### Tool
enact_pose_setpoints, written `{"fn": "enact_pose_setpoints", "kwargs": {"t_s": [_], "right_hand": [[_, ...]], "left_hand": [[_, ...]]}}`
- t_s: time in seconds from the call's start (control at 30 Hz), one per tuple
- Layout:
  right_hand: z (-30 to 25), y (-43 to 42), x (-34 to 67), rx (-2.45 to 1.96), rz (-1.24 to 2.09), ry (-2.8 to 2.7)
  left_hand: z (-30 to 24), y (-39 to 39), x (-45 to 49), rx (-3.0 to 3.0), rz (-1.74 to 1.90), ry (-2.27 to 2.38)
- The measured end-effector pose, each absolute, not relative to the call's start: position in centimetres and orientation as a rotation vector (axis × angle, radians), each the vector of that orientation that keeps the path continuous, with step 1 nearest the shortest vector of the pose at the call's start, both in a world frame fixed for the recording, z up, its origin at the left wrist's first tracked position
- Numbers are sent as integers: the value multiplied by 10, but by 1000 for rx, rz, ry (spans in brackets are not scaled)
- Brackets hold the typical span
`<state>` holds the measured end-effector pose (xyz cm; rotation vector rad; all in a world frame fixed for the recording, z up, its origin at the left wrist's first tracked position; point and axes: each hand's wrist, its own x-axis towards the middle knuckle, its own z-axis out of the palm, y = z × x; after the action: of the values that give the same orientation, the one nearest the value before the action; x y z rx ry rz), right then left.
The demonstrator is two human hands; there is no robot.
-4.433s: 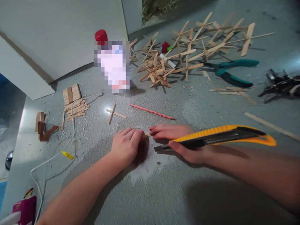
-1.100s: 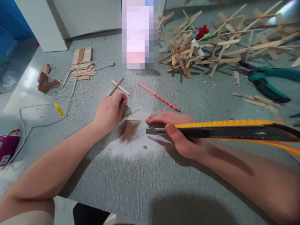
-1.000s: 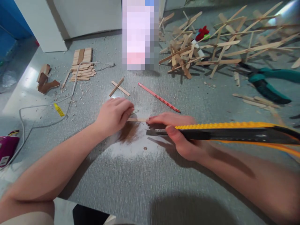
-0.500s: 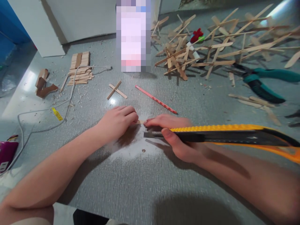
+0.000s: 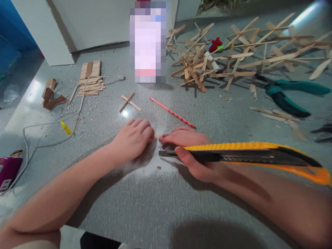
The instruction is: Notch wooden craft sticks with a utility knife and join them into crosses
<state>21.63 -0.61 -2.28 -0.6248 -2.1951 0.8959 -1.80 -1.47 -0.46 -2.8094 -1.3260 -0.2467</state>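
Note:
Between my two hands, just above the floor, a short bit of a wooden craft stick [image 5: 157, 137] shows. My left hand [image 5: 136, 136] is closed on its left end, fingers curled. My right hand [image 5: 188, 138] grips a large yellow and black utility knife [image 5: 246, 155], its handle running back over my right forearm. The knife's dark tip points left, below the stick and apart from it. The right fingertips touch the stick's other end; most of the stick is hidden. A small round speck [image 5: 159, 167] lies on the pale dusty patch beneath.
Ahead lie a red pencil [image 5: 172, 112] and two crossed sticks [image 5: 130, 101]. Stacked sticks [image 5: 89, 83] and a white cable [image 5: 52, 121] are at left. Joined sticks [image 5: 193, 69] and teal-handled pliers [image 5: 287, 95] lie at right. A blurred-out upright object [image 5: 145, 45] stands at the back.
The view has shifted slightly. My hands have drawn a little closer together, so less of the stick shows. The knife's rear end has tilted slightly downward.

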Motion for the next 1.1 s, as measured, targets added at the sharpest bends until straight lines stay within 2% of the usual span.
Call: {"fn": "enact_pose_setpoints", "kwargs": {"t_s": [0.17, 0.47, 0.73, 0.97, 1.1], "right_hand": [[-26, -4, 217, -609, 918, -2146], [-25, -5, 220, -666, 1129, -2029], [-27, -4, 220, -634, 1100, -2046], [-28, -5, 220, -646, 1124, -2028], [-24, -5, 221, -663, 1161, -2001]], "left_hand": [[3, -9, -29, -2725, -541, -1563], [2, -19, -29, -2742, -337, -1130], [8, -19, -27, -2712, -276, -935], [0, -16, -29, -2597, -444, -1110], [-1, -13, -35, -2727, -492, -1169]]}}
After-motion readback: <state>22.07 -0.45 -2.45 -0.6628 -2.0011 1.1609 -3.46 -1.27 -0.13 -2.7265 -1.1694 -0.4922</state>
